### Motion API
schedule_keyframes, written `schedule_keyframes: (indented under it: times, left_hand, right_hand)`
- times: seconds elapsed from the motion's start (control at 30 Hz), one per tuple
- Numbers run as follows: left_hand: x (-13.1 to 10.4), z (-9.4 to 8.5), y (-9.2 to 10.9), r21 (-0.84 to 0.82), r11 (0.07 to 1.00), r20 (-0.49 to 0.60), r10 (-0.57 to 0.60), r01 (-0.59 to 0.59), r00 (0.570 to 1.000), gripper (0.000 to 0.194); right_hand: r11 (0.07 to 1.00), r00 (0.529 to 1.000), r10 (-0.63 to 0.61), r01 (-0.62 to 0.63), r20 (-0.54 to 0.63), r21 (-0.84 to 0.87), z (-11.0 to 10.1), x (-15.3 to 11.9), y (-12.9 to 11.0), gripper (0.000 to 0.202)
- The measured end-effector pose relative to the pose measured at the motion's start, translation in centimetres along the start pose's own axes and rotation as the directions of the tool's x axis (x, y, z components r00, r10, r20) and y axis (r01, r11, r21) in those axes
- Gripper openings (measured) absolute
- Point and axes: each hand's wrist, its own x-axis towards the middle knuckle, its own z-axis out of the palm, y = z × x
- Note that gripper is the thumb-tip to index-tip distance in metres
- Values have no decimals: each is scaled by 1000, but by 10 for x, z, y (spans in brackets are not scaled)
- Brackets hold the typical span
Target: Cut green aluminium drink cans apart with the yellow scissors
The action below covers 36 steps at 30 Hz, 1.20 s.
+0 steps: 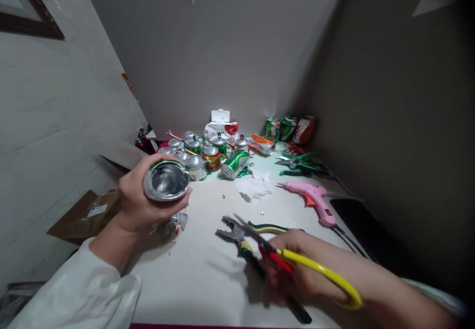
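My left hand (130, 200) is wrapped around a drink can (166, 181); its open end faces me and shows the bare silver inside. In my right hand (291, 264) is a pair of scissors (319, 268) with red and yellow handles, its dark blades pointing up and left, blurred by motion. The scissors are well apart from the can. Combination pliers (234, 231) with dark and yellow grips lie on the table beneath the blades, partly hidden by my right hand. Below the can lie crumpled silver metal scraps (174, 226).
Several cut cans (195, 165) and a green can (235, 164) stand or lie at the back. Crumpled tissue (255, 185) rests mid-table. To the right are a pink glue gun (315, 198) and green-handled cutters (297, 163). A cardboard box (79, 215) stands left.
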Motion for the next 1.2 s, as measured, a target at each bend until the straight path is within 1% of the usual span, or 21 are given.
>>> schedule_keyframes:
  times: [0.03,0.07,0.1,0.13,0.17,0.2,0.23,0.27,0.33,0.4,0.5,0.6,0.7,0.8,0.9,1.0,1.1,1.2]
  left_hand:
    - [-1,4,2,-16,1000,30,-1,1,1000,55]
    - [-4,8,5,-63,998,71,10,-5,997,55]
    - [-6,14,10,-104,994,131,29,-16,991,55]
    - [-10,20,16,-135,991,185,28,-2,982,55]
    - [-13,25,22,-158,987,226,23,13,974,54]
    - [-16,29,28,-170,985,266,9,38,964,51]
    - [-19,33,34,-176,982,319,-13,73,948,50]
    - [-21,34,38,-191,976,352,-26,100,935,49]
    - [-23,35,45,-221,962,421,-57,163,905,47]
    - [-23,34,50,-237,947,471,-85,219,878,46]
    - [-22,32,54,-215,934,506,-144,285,850,46]
    - [-22,34,57,-189,927,544,-176,323,821,42]
    - [-24,35,59,-161,926,585,-190,342,788,39]
    - [-24,35,61,-142,917,625,-208,372,752,36]
    - [-23,34,62,-132,905,654,-227,404,722,35]
    - [-23,34,63,-118,899,664,-245,422,707,35]
    - [-22,33,64,-104,895,672,-258,434,694,34]
    - [-22,32,66,-84,893,670,-278,443,689,35]
  right_hand:
    - [997,992,-3,-7,-124,-81,0,2,2,64]
    - [981,967,-24,-26,-253,-193,0,5,4,57]
    - [946,927,-60,-66,-370,-318,0,9,6,52]
    - [892,883,-105,-119,-457,-436,0,12,7,50]
    - [824,842,-160,-173,-515,-539,0,15,8,50]
    - [749,810,-218,-219,-544,-626,0,17,8,50]
    - [673,787,-274,-253,-552,-695,1,19,8,50]
    - [599,775,-326,-274,-542,-752,2,20,9,50]
    - [470,759,-420,-286,-497,-835,3,19,9,49]
    - [364,743,-497,-291,-449,-885,4,18,11,51]
    - [241,692,-603,-317,-397,-917,5,17,14,53]
    - [149,636,-676,-378,-373,-914,5,17,17,49]
    - [100,614,-698,-426,-369,-899,6,19,16,39]
    - [81,605,-708,-442,-364,-893,6,19,15,29]
    - [39,604,-720,-454,-340,-890,6,20,13,25]
    - [11,608,-721,-470,-333,-883,5,19,12,23]
    - [12,607,-717,-481,-343,-876,5,19,11,23]
    - [6,596,-728,-488,-338,-873,4,18,11,23]
